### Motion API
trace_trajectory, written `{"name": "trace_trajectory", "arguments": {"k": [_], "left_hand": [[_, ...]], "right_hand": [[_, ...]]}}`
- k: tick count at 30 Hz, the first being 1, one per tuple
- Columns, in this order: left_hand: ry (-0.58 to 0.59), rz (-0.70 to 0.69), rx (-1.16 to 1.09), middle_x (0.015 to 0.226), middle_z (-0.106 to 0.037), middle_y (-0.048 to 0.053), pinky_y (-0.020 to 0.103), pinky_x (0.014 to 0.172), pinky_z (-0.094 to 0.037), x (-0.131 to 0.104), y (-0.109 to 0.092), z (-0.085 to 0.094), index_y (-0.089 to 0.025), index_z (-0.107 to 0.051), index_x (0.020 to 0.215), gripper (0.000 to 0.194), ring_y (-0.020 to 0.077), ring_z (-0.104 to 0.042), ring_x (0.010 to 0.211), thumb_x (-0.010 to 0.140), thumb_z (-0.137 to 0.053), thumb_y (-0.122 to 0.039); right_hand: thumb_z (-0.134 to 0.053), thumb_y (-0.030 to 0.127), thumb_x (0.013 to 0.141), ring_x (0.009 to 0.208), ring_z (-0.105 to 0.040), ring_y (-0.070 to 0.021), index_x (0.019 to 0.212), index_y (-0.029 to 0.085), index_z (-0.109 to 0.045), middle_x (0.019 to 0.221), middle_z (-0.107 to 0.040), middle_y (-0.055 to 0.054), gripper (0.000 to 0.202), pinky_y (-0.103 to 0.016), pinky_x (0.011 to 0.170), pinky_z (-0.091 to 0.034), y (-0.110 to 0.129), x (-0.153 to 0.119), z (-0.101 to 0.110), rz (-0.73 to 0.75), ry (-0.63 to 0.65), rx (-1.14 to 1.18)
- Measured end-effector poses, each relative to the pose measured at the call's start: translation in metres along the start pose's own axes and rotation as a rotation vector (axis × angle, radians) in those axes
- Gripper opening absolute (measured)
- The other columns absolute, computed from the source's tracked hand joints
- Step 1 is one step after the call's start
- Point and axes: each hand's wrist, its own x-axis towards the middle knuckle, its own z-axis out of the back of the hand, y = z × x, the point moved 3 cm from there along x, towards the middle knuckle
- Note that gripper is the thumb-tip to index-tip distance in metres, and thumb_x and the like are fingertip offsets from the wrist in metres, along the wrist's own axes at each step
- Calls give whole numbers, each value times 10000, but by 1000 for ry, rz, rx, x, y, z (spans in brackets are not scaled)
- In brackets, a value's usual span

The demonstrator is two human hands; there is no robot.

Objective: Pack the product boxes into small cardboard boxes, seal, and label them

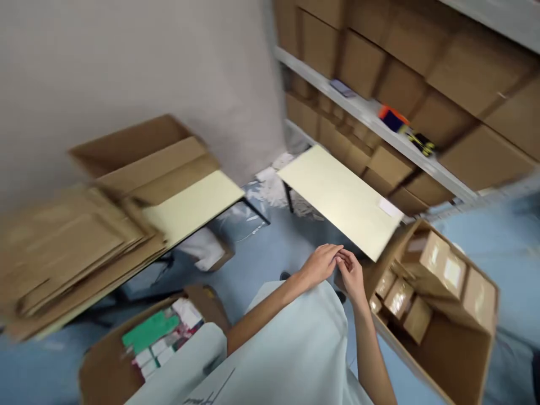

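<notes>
Tabletop (337,197), cream-coloured and rectangular, lies just beyond a worker's joined fingertips, its long axis slanting from the far left to a near right corner by the right hand (351,273), the closer of the two. Its surface looks flat, smooth and pale, with a small white slip (388,207) near its right end and a dark leg under the far corner. The left hand (323,263) reaches across to meet the right, fingers bent and tips touching, in front of a pale blue garment (299,349); neither hand visibly holds anything, though whether something small is pinched between them cannot be told. At right, close by the right forearm, a large open carton (459,351) contains taped boxes (481,298). Behind the tabletop, a white shelf (363,109) runs past stacked brown cartons (489,157). Across the blue floor to the left, a second table (200,199) bears flattened cardboard (71,242) and an open box (130,143); at lower left, another carton (105,374) contains a green item (149,331) and white packets (162,349).
</notes>
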Motion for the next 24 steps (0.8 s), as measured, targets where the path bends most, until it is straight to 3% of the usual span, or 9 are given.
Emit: {"name": "trace_trajectory", "arguments": {"k": [5, 9, 12, 16, 20, 24], "left_hand": [[-456, 221, 37, 1407, -832, 127, 483, 1162, -684, -67, 53, 144, -276, -746, 1540, 525, 276, -811, 1305, 1073, -549, -142], [-781, 405, -2, 1471, -809, 113, 452, 1191, -666, -131, 86, 227, -292, -730, 1555, 525, 260, -790, 1361, 1081, -556, -150], [-971, 521, -16, 1461, -818, 101, 451, 1213, -645, -176, 111, 265, -274, -750, 1497, 469, 261, -786, 1368, 1072, -583, -171], [-1188, 703, -33, 1426, -831, 102, 463, 1209, -639, -237, 152, 295, -261, -772, 1429, 393, 275, -795, 1336, 1066, -621, -242], [-1437, 928, -124, 1430, -825, 141, 511, 1225, -626, -303, 204, 325, -228, -764, 1403, 375, 305, -807, 1309, 1063, -652, -339], [-1687, 1169, -190, 1501, -782, 206, 550, 1265, -590, -367, 254, 366, -170, -707, 1458, 445, 333, -767, 1403, 1054, -625, -338]], "right_hand": [[-858, 604, 938, 1226, -838, -331, 1244, 256, -818, 1278, -867, -158, 465, -537, 1136, -683, 40, 42, -181, 66, 383, -70], [-837, 593, 976, 1264, -828, -318, 1282, 257, -827, 1318, -865, -146, 454, -512, 1171, -663, 61, 48, -311, 88, 718, -118], [-833, 583, 985, 1256, -832, -311, 1268, 261, -838, 1312, -871, -136, 429, -501, 1178, -658, 60, 43, -390, 75, 957, -146], [-841, 603, 964, 1210, -847, -306, 1215, 268, -846, 1259, -883, -118, 418, -486, 1158, -669, 38, 35, -477, 8, 1218, -221], [-864, 592, 923, 1216, -850, -314, 1198, 252, -831, 1234, -888, -126, 439, -486, 1151, -666, 8, 34, -559, -82, 1418, -286], [-863, 536, 904, 1171, -855, -293, 1194, 234, -810, 1203, -888, -117, 422, -455, 1122, -666, -24, 37, -649, -171, 1552, -351]]}}
